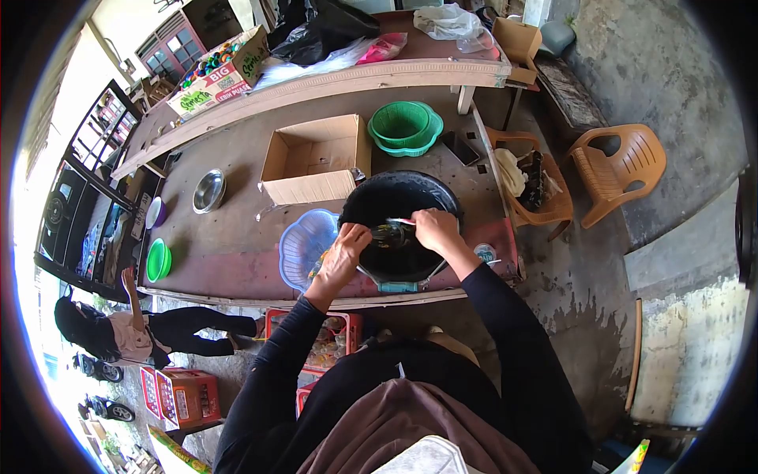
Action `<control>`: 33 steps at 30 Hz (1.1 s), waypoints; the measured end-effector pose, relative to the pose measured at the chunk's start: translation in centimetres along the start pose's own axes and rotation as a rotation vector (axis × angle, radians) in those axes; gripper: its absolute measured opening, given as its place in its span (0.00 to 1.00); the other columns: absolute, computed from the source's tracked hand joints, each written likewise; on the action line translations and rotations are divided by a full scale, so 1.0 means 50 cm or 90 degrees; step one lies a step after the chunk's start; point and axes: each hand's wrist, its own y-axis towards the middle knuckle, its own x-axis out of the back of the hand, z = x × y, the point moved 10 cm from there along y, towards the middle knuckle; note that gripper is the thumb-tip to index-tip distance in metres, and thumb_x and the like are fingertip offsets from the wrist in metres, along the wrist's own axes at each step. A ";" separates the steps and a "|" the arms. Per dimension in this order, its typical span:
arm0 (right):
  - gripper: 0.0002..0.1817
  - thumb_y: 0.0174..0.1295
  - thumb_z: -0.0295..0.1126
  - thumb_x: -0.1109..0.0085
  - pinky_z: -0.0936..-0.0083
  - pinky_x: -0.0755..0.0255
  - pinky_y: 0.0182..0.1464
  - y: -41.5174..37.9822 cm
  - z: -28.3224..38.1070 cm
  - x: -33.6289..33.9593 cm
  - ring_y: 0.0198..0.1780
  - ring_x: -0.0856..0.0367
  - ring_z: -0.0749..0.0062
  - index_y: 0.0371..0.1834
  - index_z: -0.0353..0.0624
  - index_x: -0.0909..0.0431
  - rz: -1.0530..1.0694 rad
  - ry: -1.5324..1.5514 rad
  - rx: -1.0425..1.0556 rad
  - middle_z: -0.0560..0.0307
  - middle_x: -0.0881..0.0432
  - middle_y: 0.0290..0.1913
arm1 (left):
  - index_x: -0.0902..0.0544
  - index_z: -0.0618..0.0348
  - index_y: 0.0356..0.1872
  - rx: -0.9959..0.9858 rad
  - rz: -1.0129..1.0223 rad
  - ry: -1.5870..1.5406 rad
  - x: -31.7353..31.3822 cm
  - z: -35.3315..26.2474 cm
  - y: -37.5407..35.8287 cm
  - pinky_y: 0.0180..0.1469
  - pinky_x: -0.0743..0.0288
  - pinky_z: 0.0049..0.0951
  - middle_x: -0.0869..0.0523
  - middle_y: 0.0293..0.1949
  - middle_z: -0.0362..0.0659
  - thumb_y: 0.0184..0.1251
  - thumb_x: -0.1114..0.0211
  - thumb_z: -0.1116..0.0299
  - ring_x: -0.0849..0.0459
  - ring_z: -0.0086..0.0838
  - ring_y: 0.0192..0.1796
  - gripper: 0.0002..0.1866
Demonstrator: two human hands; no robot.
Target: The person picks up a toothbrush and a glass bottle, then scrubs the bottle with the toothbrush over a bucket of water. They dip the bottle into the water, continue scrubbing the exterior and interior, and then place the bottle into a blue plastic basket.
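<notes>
Both of my hands are over a large black bucket (pixel 359 197) at the table's near edge. My left hand (pixel 343 257), at the bucket's left side, is closed on a dark, shiny, see-through object (pixel 388 235) that looks like a bottle. Closed at the right side, my right hand (pixel 436 231) grips a thin white-and-pink stick (pixel 401 221) that reaches toward that object; its far end is hidden. A scalloped blue plastic basin (pixel 294 245) stands left of the bucket. Something yellow shows there, partly covered by my left wrist.
Behind the bucket are an open cardboard box (pixel 308 186), green basins (pixel 407 126) and a phone (pixel 460 148). A metal bowl (pixel 209 191) and green bowl (pixel 158 259) sit left. Red crates (pixel 185 395) stand on the floor. A person (pixel 134 328) is at left, plastic chairs (pixel 624 166) at right.
</notes>
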 end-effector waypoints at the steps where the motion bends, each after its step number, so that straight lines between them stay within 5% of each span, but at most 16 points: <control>1: 0.12 0.61 0.32 0.49 0.56 0.22 0.43 -0.007 0.016 0.008 0.42 0.15 0.48 0.41 0.53 0.15 0.002 0.039 0.014 0.45 0.14 0.39 | 0.22 0.65 0.38 0.000 0.002 -0.001 -0.001 0.003 0.001 0.53 0.26 0.38 0.21 0.43 0.48 0.52 0.42 0.82 0.23 0.44 0.50 0.10; 2: 0.12 0.61 0.32 0.50 0.55 0.21 0.42 -0.014 0.036 0.023 0.39 0.15 0.46 0.37 0.44 0.15 -0.026 0.127 0.066 0.43 0.14 0.36 | 0.22 0.65 0.37 0.018 0.005 -0.002 0.000 0.015 0.002 0.52 0.26 0.38 0.21 0.42 0.49 0.53 0.42 0.82 0.23 0.45 0.50 0.10; 9: 0.11 0.62 0.33 0.49 0.54 0.21 0.38 -0.004 -0.014 0.000 0.37 0.15 0.45 0.34 0.43 0.16 -0.052 0.015 0.000 0.43 0.15 0.34 | 0.24 0.63 0.38 0.116 -0.006 -0.068 0.001 0.078 0.025 0.46 0.26 0.40 0.20 0.38 0.50 0.56 0.36 0.80 0.20 0.46 0.43 0.09; 11: 0.11 0.61 0.30 0.49 0.54 0.23 0.43 -0.043 0.035 0.042 0.42 0.16 0.46 0.43 0.46 0.19 -0.064 0.091 0.019 0.42 0.15 0.39 | 0.25 0.64 0.38 0.229 -0.032 -0.166 -0.006 0.119 0.018 0.40 0.25 0.38 0.19 0.38 0.52 0.56 0.34 0.78 0.17 0.44 0.38 0.10; 15: 0.08 0.62 0.28 0.48 0.54 0.23 0.43 -0.080 0.055 0.040 0.41 0.17 0.44 0.41 0.43 0.21 -0.119 0.240 0.058 0.43 0.16 0.38 | 0.25 0.64 0.34 0.310 -0.038 -0.131 -0.025 0.156 0.013 0.31 0.25 0.30 0.17 0.24 0.48 0.60 0.32 0.72 0.14 0.34 0.29 0.10; 18: 0.08 0.64 0.30 0.48 0.55 0.22 0.39 -0.086 0.000 0.031 0.36 0.17 0.46 0.43 0.43 0.22 -0.166 0.062 -0.050 0.46 0.19 0.36 | 0.25 0.64 0.32 0.383 -0.069 -0.185 -0.034 0.164 0.005 0.29 0.25 0.29 0.18 0.18 0.45 0.61 0.32 0.68 0.14 0.30 0.25 0.12; 23: 0.08 0.65 0.31 0.47 0.58 0.22 0.35 -0.159 0.097 0.052 0.32 0.17 0.49 0.44 0.42 0.25 -0.246 0.165 0.087 0.47 0.20 0.37 | 0.26 0.65 0.30 0.462 -0.089 -0.174 -0.041 0.190 -0.004 0.27 0.25 0.28 0.17 0.19 0.46 0.63 0.33 0.64 0.14 0.30 0.23 0.14; 29: 0.09 0.67 0.31 0.51 0.60 0.20 0.34 -0.136 0.045 0.003 0.32 0.16 0.49 0.44 0.39 0.26 -0.171 0.058 -0.048 0.43 0.21 0.40 | 0.22 0.66 0.33 0.559 -0.100 -0.214 -0.029 0.215 -0.017 0.24 0.25 0.25 0.16 0.22 0.46 0.64 0.34 0.61 0.14 0.31 0.21 0.15; 33: 0.10 0.68 0.32 0.55 0.57 0.20 0.35 -0.173 0.134 0.046 0.33 0.15 0.48 0.42 0.38 0.25 -0.228 0.177 0.096 0.42 0.21 0.40 | 0.18 0.66 0.38 0.561 -0.078 -0.291 -0.039 0.224 -0.022 0.27 0.22 0.27 0.16 0.26 0.51 0.62 0.34 0.67 0.12 0.34 0.24 0.12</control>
